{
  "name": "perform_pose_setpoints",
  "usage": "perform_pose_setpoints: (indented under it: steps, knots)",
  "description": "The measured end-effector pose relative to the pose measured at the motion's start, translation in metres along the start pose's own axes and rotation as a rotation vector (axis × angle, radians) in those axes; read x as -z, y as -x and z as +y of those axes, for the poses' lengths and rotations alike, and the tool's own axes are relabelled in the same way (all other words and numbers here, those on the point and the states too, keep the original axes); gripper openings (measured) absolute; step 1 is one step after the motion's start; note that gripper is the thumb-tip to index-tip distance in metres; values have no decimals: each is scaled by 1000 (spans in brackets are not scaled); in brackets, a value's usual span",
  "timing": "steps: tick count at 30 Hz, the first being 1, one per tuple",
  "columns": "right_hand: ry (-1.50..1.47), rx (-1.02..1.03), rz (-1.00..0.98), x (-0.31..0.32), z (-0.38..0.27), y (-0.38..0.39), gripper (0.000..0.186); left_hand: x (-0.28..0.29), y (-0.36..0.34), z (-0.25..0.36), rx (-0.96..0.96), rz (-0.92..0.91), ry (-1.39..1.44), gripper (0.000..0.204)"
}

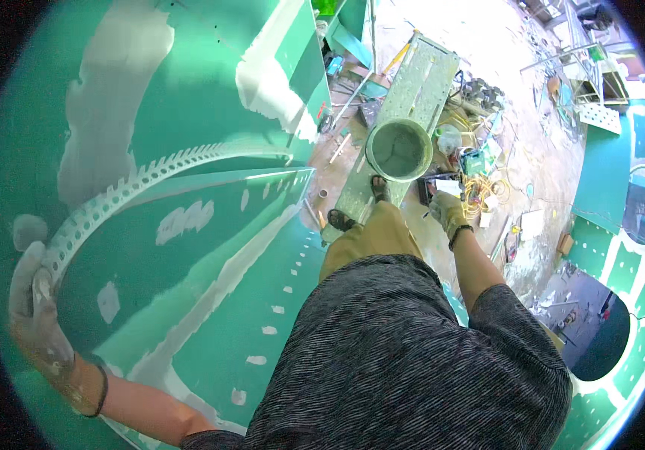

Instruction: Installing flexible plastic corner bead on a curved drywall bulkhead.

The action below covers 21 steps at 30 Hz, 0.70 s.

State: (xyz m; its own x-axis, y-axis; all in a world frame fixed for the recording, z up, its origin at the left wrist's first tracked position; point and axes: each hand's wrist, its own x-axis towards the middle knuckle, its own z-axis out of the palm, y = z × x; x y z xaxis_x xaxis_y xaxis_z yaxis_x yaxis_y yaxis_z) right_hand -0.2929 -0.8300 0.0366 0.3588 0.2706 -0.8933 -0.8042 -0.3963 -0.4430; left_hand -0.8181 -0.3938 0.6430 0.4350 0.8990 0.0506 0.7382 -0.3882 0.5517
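Note:
At the far left, my left hand [36, 304], smeared with pale compound, is closed on the near end of a white perforated corner bead [129, 184]. This flexible strip has a toothed edge and curves along the edge of the green board wall [210, 82], its far end near the wall's corner. Right of my legs, my right hand [448, 211], in what looks like a dirty pale glove, hangs low with curled fingers. Anything in it is too small and shadowed to name. A bucket [430, 150] holding grey compound [397, 152] stands in front of my feet.
I stand in sandals on a narrow, spattered platform [424, 82]. Coiled yellow cable [480, 192], tools and scraps litter the floor to its right. Further right is a green board panel [600, 244] with rounded openings. Patched green board runs below the strip.

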Motion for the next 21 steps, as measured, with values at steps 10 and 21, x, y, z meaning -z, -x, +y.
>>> perform_pose_setpoints:
  steps: [10, 21]
  knots:
    - [263, -96, 75, 16, -55, -13, 41, -1, 2, 7, 248, 232, -211, 38]
    - [75, -38, 97, 58, -113, -35, 7, -7, 1, 17, 318, 251, -193, 35]
